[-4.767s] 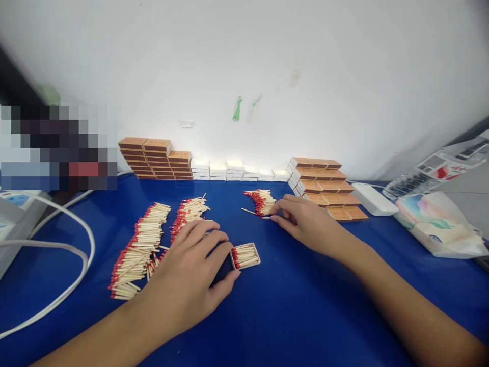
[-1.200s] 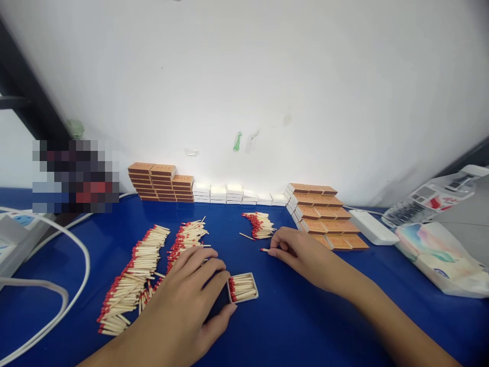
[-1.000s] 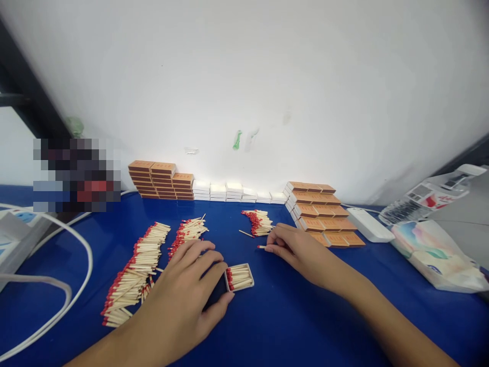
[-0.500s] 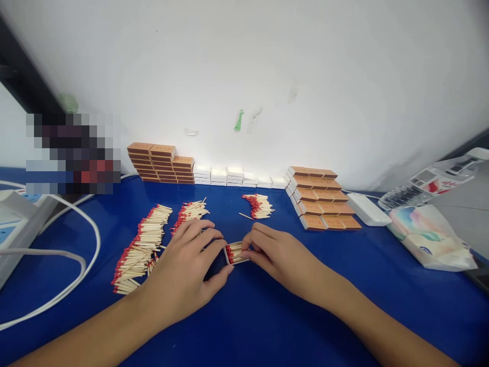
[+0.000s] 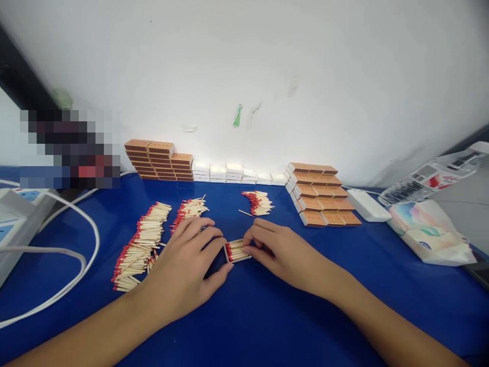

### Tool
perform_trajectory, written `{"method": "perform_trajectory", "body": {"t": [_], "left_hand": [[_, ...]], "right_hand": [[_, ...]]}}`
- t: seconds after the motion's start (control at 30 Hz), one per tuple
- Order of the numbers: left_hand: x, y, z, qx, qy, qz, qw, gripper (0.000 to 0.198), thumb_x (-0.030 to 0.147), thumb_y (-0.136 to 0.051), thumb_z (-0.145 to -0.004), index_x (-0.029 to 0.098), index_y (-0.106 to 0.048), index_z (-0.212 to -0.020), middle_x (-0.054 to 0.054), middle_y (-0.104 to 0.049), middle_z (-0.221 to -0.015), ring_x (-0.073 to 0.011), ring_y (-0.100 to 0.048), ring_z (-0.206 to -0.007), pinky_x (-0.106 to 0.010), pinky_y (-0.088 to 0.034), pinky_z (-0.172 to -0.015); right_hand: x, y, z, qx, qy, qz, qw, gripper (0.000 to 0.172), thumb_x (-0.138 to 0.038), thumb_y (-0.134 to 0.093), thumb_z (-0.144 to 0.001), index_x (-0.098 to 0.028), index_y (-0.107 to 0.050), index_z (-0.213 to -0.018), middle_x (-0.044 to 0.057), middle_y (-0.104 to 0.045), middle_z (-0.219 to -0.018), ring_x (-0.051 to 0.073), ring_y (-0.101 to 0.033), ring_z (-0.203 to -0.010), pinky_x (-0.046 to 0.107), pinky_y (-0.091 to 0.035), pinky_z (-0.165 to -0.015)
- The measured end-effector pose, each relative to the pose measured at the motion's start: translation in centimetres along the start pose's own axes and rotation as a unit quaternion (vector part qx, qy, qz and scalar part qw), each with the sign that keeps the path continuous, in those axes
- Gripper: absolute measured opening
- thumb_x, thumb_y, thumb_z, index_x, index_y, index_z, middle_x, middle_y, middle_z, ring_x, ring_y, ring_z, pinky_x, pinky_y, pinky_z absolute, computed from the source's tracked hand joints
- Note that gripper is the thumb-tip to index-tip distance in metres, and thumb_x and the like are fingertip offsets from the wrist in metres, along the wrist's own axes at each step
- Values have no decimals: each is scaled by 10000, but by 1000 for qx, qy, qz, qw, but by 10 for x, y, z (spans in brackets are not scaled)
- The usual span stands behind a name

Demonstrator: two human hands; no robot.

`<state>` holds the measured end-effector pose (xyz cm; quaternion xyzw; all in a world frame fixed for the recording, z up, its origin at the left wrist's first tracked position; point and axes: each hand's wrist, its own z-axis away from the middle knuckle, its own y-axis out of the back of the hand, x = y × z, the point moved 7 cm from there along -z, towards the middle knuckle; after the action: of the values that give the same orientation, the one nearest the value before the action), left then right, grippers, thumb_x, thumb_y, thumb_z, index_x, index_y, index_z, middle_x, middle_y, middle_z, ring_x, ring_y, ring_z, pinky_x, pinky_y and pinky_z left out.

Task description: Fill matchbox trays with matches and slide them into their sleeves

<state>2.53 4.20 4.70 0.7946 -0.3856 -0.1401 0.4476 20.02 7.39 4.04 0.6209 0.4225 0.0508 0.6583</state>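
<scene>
A small white matchbox tray (image 5: 236, 251) full of red-tipped matches lies on the blue table (image 5: 267, 326). My left hand (image 5: 191, 267) rests beside it, thumb and forefinger gripping its left end. My right hand (image 5: 277, 252) is at the tray's right end, fingertips pinched on the matches inside. Loose match piles lie left (image 5: 139, 244), centre (image 5: 189, 210) and behind (image 5: 259, 202).
Orange matchbox stacks stand at the back left (image 5: 158, 160) and right (image 5: 323, 196), with white trays (image 5: 233, 173) between them along the wall. A white cable (image 5: 82, 255) and power strip (image 5: 17, 214) lie left. A white box (image 5: 369, 205) and plastic packet (image 5: 430, 232) lie right.
My right hand picked matches from the far pile, brought them back to the tray, and now presses them in. My left hand has kept hold of the tray.
</scene>
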Motion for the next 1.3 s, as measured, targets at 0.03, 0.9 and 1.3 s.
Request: {"method": "perform_trajectory", "body": {"t": [0.03,0.9,1.3], "left_hand": [[0,0,0,-2,1,-1,1000,225,321,-661,-1037,145,-749,-1147,-102,-787,-1141,-344,-661,-1241,-565,-518,-1114],[1,4,0,4,-18,-21,1000,287,324,-660,-1045,124,-745,-1232,-131,-778,-1216,-371,-651,-1281,-601,-521,-1126],[-63,72,-47,-35,34,-158,986,370,479,-631,-1034,187,-785,-1201,-141,-790,-1195,-367,-674,-1180,-599,-535,-1065]], "right_hand": [[-1,0,0,2,2,-1,1000,74,-210,-593,-1100,-234,-662,-1086,30,-696,-1078,155,-647,-831,302,-490,-736],[9,11,0,-10,-50,7,999,325,-465,-756,-1009,-239,-706,-1237,65,-683,-1146,191,-660,-873,329,-524,-731],[9,9,-2,-26,-65,11,998,279,-433,-814,-953,-220,-704,-1095,66,-690,-1115,185,-639,-826,319,-476,-688]]}}
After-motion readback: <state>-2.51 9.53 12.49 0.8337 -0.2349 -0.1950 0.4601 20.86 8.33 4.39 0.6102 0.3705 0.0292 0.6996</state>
